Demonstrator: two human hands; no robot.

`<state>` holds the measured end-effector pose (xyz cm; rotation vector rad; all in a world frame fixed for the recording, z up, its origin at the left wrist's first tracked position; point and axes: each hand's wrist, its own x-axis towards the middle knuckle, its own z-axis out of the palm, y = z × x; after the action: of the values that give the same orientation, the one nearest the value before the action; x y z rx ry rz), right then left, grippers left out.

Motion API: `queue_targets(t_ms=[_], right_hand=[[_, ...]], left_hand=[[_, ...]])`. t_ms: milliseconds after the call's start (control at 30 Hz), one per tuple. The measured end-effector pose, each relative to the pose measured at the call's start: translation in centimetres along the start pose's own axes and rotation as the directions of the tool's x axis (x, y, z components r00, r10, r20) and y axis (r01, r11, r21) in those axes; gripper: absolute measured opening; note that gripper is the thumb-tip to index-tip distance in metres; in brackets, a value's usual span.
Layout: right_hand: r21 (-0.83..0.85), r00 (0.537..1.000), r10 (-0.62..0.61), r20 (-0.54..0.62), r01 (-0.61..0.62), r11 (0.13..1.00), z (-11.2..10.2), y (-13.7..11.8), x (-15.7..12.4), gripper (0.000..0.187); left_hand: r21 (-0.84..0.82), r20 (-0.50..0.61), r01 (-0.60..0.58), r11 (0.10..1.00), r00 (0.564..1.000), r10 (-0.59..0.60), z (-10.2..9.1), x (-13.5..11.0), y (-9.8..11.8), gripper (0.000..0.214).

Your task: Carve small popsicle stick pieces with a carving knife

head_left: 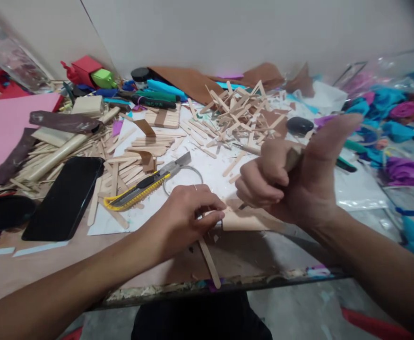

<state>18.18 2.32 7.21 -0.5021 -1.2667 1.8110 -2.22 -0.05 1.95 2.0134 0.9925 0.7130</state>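
My left hand is closed over a wooden craft stick, which slants down toward the table's front edge. Its fingertips rest beside a flat piece of light wood. Just right of it, my right hand is raised in a fist with the thumb up. The fist wraps round a slim tool; a brownish end shows between the fingers and a dark tip near the wood piece, but most of it is hidden. Left of my left hand lies a yellow utility knife with its blade out.
A tangled heap of craft sticks lies at the back, with stacked sticks nearer. A black phone and a pile of thin wooden rods are at left. Blue and purple crepe paper flowers fill the right side.
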Motion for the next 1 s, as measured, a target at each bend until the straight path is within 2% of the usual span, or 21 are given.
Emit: queue_targets(t_ms=[167, 267, 367, 567, 767, 1000], right_hand=[[0.061, 0.998, 0.054, -0.022, -0.052, 0.997, 0.5, -0.3, 0.0, 0.078], [0.040, 0.997, 0.068, -0.021, -0.067, 0.997, 0.4, -0.2, 0.0, 0.079], [-0.012, 0.998, 0.063, 0.027, -0.062, 0.998, -0.1, 0.1, -0.1, 0.076], [-0.072, 0.996, 0.049, 0.078, -0.043, 0.996, -0.6, 0.1, 0.1, 0.078], [-0.020, 0.995, 0.063, 0.077, -0.061, 0.998, 0.1, 0.3, 0.1, 0.076], [-0.014, 0.994, 0.034, 0.102, -0.032, 0.999, 0.7, 0.7, 0.1, 0.068]], left_hand=[[0.019, 0.007, -0.183, 0.983, 0.983, 0.182, 0.0, 0.0, -0.3, 0.017], [0.011, 0.013, -0.241, 0.971, 0.971, 0.240, 0.0, 0.1, -0.4, 0.017], [0.029, 0.002, -0.279, 0.960, 0.960, 0.279, 0.0, 0.3, -0.6, 0.021], [0.014, 0.027, -0.296, 0.955, 0.955, 0.296, 0.0, 0.3, -1.1, 0.027], [-0.055, 0.037, -0.269, 0.962, 0.962, 0.271, 0.2, 0.2, -1.4, 0.028], [0.035, 0.055, -0.267, 0.963, 0.963, 0.265, 0.2, 0.4, -1.6, 0.021]])
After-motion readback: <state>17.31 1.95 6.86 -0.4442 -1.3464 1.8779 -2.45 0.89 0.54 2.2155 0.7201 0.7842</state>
